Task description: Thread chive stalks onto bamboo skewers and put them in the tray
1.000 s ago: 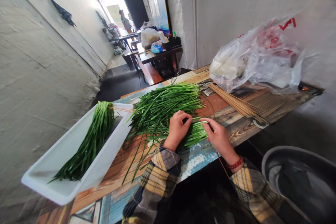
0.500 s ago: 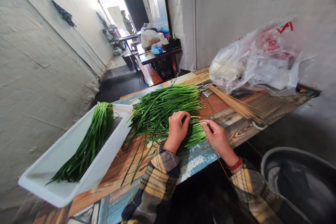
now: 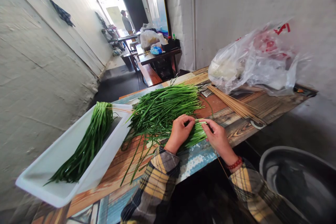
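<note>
Garlic chives (image 3: pixel 168 105) lie in a large heap on the wooden table, pale stem ends toward the right. A smaller bunch of chives (image 3: pixel 195 136) rests at the near edge, under my hands. My left hand (image 3: pixel 182 129) is closed in a pinch on the stem ends of a few chives. Close beside it, my right hand (image 3: pixel 216 134) pinches the tips of the same stems. A thin bamboo skewer (image 3: pixel 222 162) runs down from below my right palm; its upper end is hidden. In the white tray (image 3: pixel 105 143), more chives (image 3: pixel 86 143) hang from skewers laid across the rim.
Loose bamboo skewers (image 3: pixel 236 105) lie at the right of the table (image 3: pixel 220 124). Behind them sits a clear plastic bag (image 3: pixel 252 59). A grey tub (image 3: pixel 296 182) stands at the lower right. Farther back are another table (image 3: pixel 149 57) and a person (image 3: pixel 126 21).
My left hand has moved slightly right, its fingertips now close to my right fingertips at the stem ends. The right hand stays nearly in place.
</note>
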Demonstrator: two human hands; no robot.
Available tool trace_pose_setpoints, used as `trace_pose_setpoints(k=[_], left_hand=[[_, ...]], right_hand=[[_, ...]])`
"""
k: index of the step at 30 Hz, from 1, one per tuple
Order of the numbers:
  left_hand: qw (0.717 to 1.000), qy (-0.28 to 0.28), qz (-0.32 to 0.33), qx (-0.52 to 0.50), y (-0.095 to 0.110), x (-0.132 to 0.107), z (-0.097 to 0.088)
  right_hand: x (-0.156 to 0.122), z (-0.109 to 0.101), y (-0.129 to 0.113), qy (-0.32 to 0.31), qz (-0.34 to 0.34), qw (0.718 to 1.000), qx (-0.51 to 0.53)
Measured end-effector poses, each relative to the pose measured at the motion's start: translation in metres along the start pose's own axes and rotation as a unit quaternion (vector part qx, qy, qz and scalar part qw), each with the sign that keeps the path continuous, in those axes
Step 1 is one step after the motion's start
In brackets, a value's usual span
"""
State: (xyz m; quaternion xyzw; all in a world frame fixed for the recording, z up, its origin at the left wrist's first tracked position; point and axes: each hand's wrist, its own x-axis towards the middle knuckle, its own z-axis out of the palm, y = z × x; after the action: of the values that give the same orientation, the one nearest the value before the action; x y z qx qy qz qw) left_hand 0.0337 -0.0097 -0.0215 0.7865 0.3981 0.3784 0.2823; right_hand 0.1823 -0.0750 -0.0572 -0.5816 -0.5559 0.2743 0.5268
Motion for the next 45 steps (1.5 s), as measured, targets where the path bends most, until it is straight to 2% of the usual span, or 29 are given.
trace_pose_setpoints(k=[9,18,27,45], left_hand=[[1.000,-0.011,-0.001,0.022,0.0025,-0.0003,0.0007],[0.999,-0.014,-0.024,-0.036,0.0011,-0.0003,0.0031],[0.998,-0.017,-0.020,-0.049,0.0039,-0.0013,0.0019],[1.000,-0.017,0.006,0.000,0.0043,-0.0016,0.0012]], right_hand=[[-0.0006,-0.0006,-0.0026,0.000,0.005,1.000,0.004],[-0.0004,0.0005,-0.0021,0.005,0.014,1.000,0.012],[-0.0013,-0.0009,-0.0048,-0.004,0.024,0.999,0.025],[-0.0004,-0.0003,-0.0029,-0.016,0.033,0.999,0.015]])
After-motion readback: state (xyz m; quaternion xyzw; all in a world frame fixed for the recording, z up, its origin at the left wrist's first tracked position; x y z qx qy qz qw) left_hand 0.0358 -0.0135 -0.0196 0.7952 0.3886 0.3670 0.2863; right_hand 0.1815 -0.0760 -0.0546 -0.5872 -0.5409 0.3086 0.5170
